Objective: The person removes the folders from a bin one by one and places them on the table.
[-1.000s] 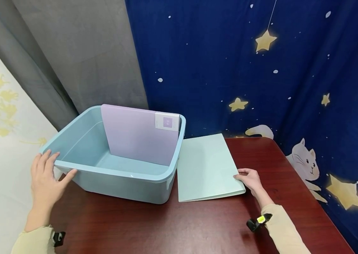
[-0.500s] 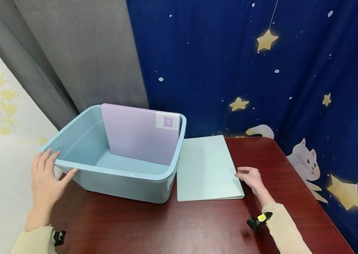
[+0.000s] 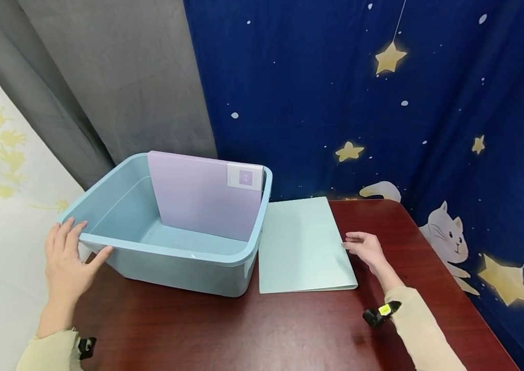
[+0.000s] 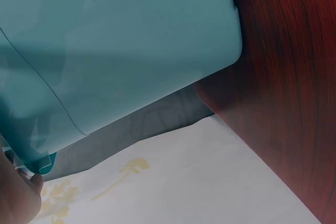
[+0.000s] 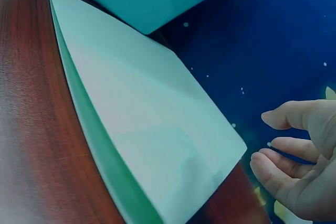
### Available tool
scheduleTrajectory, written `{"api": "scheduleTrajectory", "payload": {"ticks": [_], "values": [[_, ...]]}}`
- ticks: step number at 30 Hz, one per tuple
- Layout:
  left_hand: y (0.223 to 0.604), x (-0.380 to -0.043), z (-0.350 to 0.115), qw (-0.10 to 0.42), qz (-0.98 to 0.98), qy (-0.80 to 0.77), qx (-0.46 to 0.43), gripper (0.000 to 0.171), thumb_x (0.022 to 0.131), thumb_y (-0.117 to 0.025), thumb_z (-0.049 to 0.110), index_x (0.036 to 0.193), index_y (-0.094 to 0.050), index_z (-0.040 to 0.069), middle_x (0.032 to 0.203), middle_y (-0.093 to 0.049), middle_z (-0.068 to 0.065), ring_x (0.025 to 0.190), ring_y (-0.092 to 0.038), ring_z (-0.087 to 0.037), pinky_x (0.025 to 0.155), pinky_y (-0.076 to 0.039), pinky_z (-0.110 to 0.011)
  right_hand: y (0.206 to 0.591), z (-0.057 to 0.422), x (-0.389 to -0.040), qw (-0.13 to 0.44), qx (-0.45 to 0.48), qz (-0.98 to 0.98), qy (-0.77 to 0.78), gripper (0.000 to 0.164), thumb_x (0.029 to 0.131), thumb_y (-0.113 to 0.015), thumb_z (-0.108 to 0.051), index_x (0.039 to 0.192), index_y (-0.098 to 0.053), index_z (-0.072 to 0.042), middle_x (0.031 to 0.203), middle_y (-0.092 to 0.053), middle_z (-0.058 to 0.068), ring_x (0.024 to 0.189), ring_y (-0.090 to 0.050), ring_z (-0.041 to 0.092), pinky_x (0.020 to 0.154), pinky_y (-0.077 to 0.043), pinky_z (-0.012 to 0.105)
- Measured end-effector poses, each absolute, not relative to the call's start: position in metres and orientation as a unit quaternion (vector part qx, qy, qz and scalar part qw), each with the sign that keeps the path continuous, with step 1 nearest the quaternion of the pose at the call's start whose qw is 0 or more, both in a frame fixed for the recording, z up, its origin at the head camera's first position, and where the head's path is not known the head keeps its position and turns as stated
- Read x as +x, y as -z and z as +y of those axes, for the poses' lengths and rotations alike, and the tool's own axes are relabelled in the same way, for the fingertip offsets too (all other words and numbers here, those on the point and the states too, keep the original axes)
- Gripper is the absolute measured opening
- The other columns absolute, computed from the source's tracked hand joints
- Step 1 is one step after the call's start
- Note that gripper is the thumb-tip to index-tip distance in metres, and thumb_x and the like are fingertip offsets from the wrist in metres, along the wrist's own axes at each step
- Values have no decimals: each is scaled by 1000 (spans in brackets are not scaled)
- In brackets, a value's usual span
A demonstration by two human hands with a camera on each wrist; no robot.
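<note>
A light blue plastic tub (image 3: 174, 268) stands on the left of the table. My left hand (image 3: 69, 263) grips its near left corner, fingers over the rim and thumb along the front; the left wrist view has only part of that hand (image 4: 18, 198) at lower left. Inside the tub, a lilac file folder (image 3: 201, 201) with a white label stands on edge against the back right. A mint green folder (image 3: 304, 247) lies flat beside the tub, its cover slightly raised in the right wrist view. Close by its right edge is my right hand (image 3: 366, 250), fingers and thumb parted, holding nothing.
The dark red wooden table (image 3: 280, 330) ends at a right edge (image 3: 461, 293). Behind it hang a grey curtain (image 3: 127, 77) and a dark blue curtain (image 3: 290, 93) with stars. A white patterned cloth (image 3: 6, 206) hangs at the left.
My right hand has come off the green folder's right edge and moved slightly away from me. The folder has turned a little, its front edge now more level. My left hand stays put.
</note>
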State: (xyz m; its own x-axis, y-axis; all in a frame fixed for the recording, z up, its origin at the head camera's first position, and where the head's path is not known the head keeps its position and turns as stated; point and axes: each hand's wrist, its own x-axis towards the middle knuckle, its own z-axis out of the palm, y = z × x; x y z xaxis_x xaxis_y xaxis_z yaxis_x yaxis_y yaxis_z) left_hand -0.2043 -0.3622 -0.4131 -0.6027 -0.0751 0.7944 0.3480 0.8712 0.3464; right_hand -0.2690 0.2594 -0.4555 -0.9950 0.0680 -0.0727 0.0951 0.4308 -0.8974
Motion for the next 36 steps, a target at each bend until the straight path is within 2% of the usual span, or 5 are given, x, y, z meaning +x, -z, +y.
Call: {"api": "scheduleTrajectory", "payload": {"ticks": [9,15,21,36], "values": [[412,-204,-362,433,-866,239,-75,98,69,-50,75,121,-49,-7,132,-38,-30,131,-20,-42,109,-10,-44,429,255,-280,4,13,870,493,51,82,-64,-11,126,-46,7,115,-55,27,96,-59,30,77,-51,33],[412,-204,-361,434,-866,234,-79,97,70,-50,75,120,-49,-8,131,-38,-31,130,-21,-43,109,-10,-45,415,251,-290,2,-10,885,465,51,82,-65,-14,126,-48,5,113,-57,25,100,-58,33,82,-49,40],[411,-204,-362,427,-872,228,-78,98,70,-48,76,120,-49,-8,131,-38,-31,130,-21,-43,109,-8,-46,398,244,-300,1,-37,898,439,51,82,-65,-16,125,-48,5,113,-57,24,101,-57,34,85,-46,45],[413,-205,-361,437,-863,242,-79,98,69,-50,75,120,-49,-8,132,-38,-30,130,-20,-43,109,-9,-46,343,205,-321,1,-106,918,381,51,83,-64,-18,127,-48,2,115,-56,21,103,-56,32,85,-47,43]]}}
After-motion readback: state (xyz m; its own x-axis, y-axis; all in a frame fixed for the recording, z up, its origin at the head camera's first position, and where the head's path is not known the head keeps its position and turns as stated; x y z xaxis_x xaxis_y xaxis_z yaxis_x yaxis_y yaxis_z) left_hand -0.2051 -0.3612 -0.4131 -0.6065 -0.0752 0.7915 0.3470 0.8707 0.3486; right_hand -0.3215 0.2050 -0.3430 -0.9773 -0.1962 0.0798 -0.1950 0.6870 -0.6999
